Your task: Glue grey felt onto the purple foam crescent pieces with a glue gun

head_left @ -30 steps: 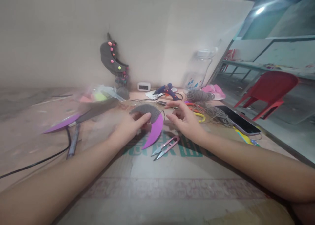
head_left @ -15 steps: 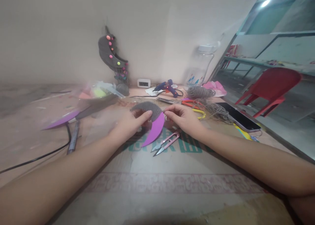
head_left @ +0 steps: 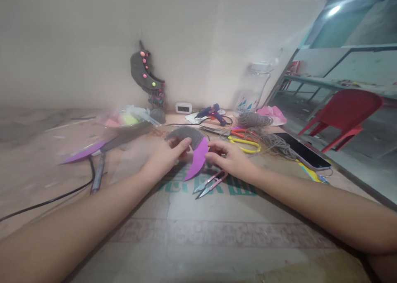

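Note:
My left hand [head_left: 173, 153] pinches a purple crescent [head_left: 198, 159], thumb in front and fingers behind. Grey yarn [head_left: 189, 133] is wound round the crescent's upper part, while its lower tip is bare purple. My right hand [head_left: 228, 157] is at the crescent's right edge, fingers curled together on what looks like the thin yarn end, which the fingers mostly hide. Just below that hand lie pink thread snips [head_left: 212, 184], blades pointing lower left.
Behind the hands are orange-handled pliers [head_left: 238, 133], yellow-handled scissors [head_left: 248, 146], yarn skeins [head_left: 254, 120], a blue glue gun [head_left: 214, 113] and a phone [head_left: 302, 151]. A bottle [head_left: 254, 86] stands at the wall. A decorated grey crescent [head_left: 144, 72] hangs there. At left are a marker [head_left: 98, 173] and a black cable [head_left: 56, 198].
The view has shifted slightly, so the scene sits lower. My right hand has moved down along the crescent's edge. My left hand keeps its hold, and the crescent's tip has swung a little right.

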Motion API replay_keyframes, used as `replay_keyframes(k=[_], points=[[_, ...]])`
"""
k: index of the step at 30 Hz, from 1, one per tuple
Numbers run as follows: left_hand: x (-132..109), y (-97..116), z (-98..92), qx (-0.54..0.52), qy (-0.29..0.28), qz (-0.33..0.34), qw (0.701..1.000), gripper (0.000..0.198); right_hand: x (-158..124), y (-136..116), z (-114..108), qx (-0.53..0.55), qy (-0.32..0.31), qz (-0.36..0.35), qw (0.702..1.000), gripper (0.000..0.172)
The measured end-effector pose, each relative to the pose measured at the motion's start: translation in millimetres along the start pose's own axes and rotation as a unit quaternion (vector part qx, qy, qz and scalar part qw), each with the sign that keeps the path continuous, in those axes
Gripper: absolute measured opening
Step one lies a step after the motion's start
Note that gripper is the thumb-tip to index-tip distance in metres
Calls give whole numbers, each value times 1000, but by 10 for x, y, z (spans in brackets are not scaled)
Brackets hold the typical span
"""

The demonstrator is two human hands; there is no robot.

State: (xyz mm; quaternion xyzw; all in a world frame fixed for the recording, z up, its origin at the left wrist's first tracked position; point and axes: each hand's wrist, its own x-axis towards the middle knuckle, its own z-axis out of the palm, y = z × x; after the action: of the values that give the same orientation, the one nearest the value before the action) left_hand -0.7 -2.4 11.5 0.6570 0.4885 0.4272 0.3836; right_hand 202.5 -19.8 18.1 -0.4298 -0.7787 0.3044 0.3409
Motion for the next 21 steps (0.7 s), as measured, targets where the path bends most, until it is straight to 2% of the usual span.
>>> replay_keyframes(k=[3,7,10,13,16,21], points=[[-12,-15,29,-25,-16,3,1000,40,0,6,21,1,4,-6,1000,20],[-31,-14,35,-26,-35,41,998,36,-4,29,-24,30,119,-15,992,17],[-48,2,19,10,-68,71,995,37,-19,59,-75,-65,175,-51,981,17],[-60,21,18,-3,-106,90,990,37,-33,93,-97,-188,149,-87,967,9],[-54,35,32,-30,-104,61,992,35,-34,109,-99,-311,111,-143,933,3],[-10,15,34,-69,-93,29,993,38,-38,94,-99,-430,90,-264,859,16]])
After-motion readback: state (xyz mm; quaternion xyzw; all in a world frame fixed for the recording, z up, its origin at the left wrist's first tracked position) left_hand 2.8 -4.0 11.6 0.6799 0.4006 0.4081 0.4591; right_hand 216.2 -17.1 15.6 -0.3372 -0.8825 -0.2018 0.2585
